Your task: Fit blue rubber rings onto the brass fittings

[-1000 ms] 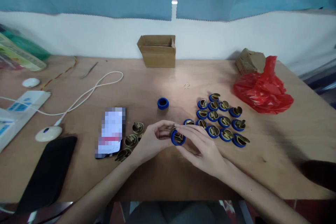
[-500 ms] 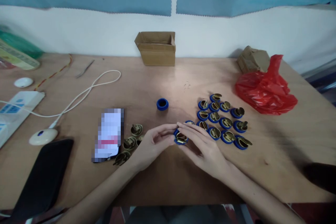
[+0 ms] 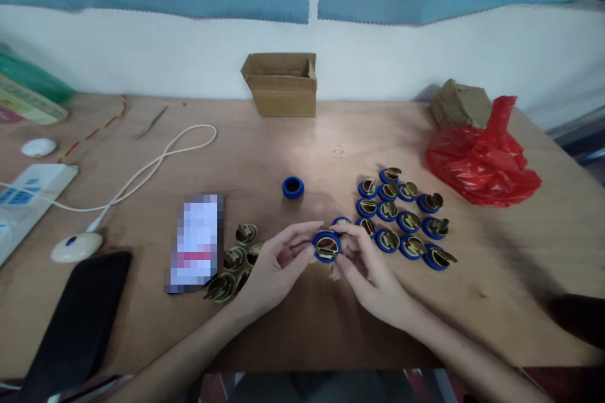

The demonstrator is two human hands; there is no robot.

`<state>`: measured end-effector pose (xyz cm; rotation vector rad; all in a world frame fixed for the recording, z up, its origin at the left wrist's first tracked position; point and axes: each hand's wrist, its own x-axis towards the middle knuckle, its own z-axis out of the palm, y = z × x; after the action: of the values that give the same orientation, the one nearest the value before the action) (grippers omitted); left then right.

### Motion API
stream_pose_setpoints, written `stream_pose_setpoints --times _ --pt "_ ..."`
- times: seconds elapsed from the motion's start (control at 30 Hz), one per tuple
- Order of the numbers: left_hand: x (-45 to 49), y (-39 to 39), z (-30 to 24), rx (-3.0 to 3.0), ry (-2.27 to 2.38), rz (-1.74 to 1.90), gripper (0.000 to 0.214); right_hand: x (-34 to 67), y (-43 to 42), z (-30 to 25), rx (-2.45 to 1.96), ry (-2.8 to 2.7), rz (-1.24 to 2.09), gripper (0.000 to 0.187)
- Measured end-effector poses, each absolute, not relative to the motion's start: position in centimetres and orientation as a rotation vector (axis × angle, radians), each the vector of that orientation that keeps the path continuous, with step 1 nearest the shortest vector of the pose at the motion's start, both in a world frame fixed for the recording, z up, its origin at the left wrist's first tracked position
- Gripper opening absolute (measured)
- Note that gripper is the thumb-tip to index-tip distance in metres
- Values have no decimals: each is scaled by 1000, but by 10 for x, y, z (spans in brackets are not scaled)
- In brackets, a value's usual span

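Between my hands is a blue ring with a round brass fitting (image 3: 326, 248) in it, its inner side facing me. My left hand (image 3: 274, 267) pinches the ring's left edge between thumb and fingers. From the right, the thumb and fingers of my right hand (image 3: 373, 274) hold the opposite edge. Just beyond, partly covered by my fingers, lies another blue ring (image 3: 341, 222). Several loose brass fittings (image 3: 246, 233) lie left of my left hand. Rows of blue rings with brass fittings (image 3: 387, 240) lie right of my right hand. One blue ring without brass (image 3: 293, 187) stands farther back.
A phone with a blurred screen (image 3: 197, 242) and a black phone (image 3: 80, 315) lie left, near a white cable (image 3: 142, 170) and power strip (image 3: 38, 192). Behind stands an open cardboard box (image 3: 285, 96). A red plastic bag (image 3: 482, 164) and brown package (image 3: 458, 104) sit right.
The fingers of my right hand have drawn back from over the held ring, so its brass face shows more fully. Both hands stay in nearly the same place.
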<state>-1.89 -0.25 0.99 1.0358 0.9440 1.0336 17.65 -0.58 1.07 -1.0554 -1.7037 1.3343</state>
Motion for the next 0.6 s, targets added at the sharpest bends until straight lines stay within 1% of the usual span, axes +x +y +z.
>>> stream_pose_setpoints --times 0.23,0.47,0.6 --pt "-15 -4 9 935 903 1035 31 171 -6 11 -1082 -1615 1242 22" --pt "-16 -5 10 1022 974 1010 35 180 -3 10 -1035 -1712 1339 29" --pt "-16 -4 8 1037 1049 1012 28 183 -1 12 -1073 -1836 1225 28"
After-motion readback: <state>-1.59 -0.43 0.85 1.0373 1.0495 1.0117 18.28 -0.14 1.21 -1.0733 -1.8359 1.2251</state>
